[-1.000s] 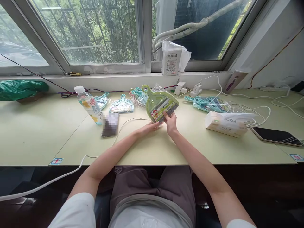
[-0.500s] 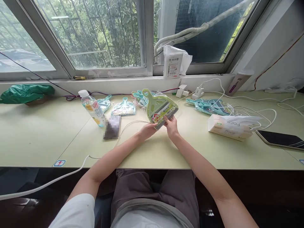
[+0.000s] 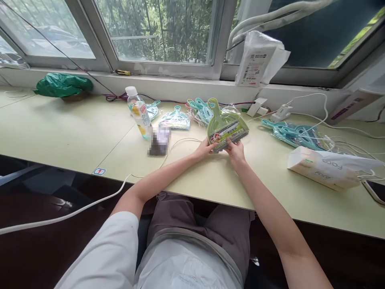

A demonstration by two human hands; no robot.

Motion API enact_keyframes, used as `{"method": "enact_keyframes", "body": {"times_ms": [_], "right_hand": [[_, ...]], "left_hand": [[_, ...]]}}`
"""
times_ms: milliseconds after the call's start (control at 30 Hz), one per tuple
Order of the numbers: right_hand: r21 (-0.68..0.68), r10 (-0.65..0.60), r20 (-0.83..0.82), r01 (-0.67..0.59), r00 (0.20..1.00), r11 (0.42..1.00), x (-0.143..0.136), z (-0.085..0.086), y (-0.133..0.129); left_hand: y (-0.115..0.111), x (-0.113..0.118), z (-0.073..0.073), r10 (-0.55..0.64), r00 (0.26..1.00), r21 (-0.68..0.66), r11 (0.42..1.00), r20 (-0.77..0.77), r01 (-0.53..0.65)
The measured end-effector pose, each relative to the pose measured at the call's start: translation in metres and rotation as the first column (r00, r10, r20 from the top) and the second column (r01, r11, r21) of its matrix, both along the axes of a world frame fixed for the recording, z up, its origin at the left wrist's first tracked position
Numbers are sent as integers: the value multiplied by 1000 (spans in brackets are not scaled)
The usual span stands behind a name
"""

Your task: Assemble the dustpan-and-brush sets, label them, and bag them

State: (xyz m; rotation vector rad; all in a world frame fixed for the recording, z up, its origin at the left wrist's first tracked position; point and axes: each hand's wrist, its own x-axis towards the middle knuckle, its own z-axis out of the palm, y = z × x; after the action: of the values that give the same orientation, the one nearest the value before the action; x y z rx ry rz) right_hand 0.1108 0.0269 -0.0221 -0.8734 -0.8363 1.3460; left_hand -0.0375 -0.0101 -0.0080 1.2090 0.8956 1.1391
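Both hands hold the green dustpan (image 3: 226, 125) at its near edge, low over the table (image 3: 75, 136) — the left hand (image 3: 205, 149) pinches the left corner, the right hand (image 3: 235, 149) has its fingers closed on the right corner by the paper label. Handle points away, toward the window. Since a second ago the dustpan has come down from a raised tilt to lie flatter and closer to the table, and the grip has not shifted; the head has turned left, so everything sits further right in view. It looks as if the pan is being settled rather than lifted for a look.

Just behind the dustpan lies a heap of teal pans (image 3: 200, 110) in clear wrap; another teal pile (image 3: 293, 134) lies to its right, and beyond that, nearer the table edge, a tissue pack (image 3: 325, 170). Left of the dustpan stand a bottle (image 3: 138, 112) and a blurred dark packet (image 3: 159, 141), with a white cable (image 3: 90, 206) running off the table edge.
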Motion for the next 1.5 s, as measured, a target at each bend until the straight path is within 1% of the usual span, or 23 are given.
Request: {"method": "enact_keyframes", "body": {"times_ms": [67,133,200,233,267,300,367,433,467,533,600,700,800,833,867,933,1033,1133,1200,1300,1367,1433,1500], "right_hand": [[43,-40,-15,41,999,998,3,1,0],[62,-54,-32,55,998,997,5,2,0],[63,-41,-48,44,998,997,6,5,-1],[64,-32,-56,35,998,997,6,6,-1],[67,-26,-61,30,998,997,6,7,-1],[71,-23,-63,27,998,997,6,7,-1],[69,-17,-51,20,999,997,5,8,-1],[55,-9,-31,11,999,998,3,6,-2],[48,-6,-22,7,1000,999,2,5,-2],[40,-8,-10,9,1000,999,1,3,-2],[37,-28,-7,28,1000,999,1,1,-2],[21,-55,2,55,998,998,2,-1,1],[3,-76,-19,76,997,997,4,-1,4],[2,-81,-34,81,996,997,5,-1,5],[3,-84,-47,84,995,996,4,0,5],[9,-74,-59,75,996,997,3,1,5],[13,-46,-57,47,997,999,0,2,2],[13,10,-64,-10,998,1000,-3,2,-1],[16,42,-72,-41,997,999,-4,2,-2],[15,43,-88,-42,995,999,-3,3,-1],[5,26,-93,-25,995,1000,-2,4,-1],[-6,5,-92,-6,996,1000,-2,5,0],[-11,-6,-90,5,996,1000,-3,5,0]], "left_hand": [[-5,0,3,-184,982,-72,981,-37,181],[-8,-1,5,-357,932,-136,928,-56,347],[-8,-3,7,-443,893,-166,889,-73,428],[-7,-3,7,-449,891,-161,886,-69,434],[-6,-4,8,-423,904,-139,901,-59,412],[-4,-4,8,-367,929,-102,927,-44,361],[-1,-3,7,-208,978,0,978,3,208],[2,-1,6,-75,996,94,993,46,70],[2,0,4,-34,998,120,992,55,27],[3,2,1,-1,999,111,994,45,-4],[2,4,-2,-23,1000,49,999,16,22],[1,5,-5,-135,991,-34,990,14,135],[-2,4,-1,-260,966,-75,963,8,259],[-3,4,1,-282,959,-91,955,0,281],[-5,4,4,-284,959,-106,954,-5,282],[-6,5,8,-221,975,-112,969,7,220],[-5,4,10,-70,996,-23,997,58,71],[0,1,8,14,996,55,998,90,-19],[1,-2,7,-4,996,47,999,84,0],[-1,-5,7,-132,989,30,991,61,131],[-3,-5,7,-191,980,25,981,62,190],[-2,-5,7,-186,980,11,982,75,186],[0,-5,7,-129,989,4,992,72,129]]}}
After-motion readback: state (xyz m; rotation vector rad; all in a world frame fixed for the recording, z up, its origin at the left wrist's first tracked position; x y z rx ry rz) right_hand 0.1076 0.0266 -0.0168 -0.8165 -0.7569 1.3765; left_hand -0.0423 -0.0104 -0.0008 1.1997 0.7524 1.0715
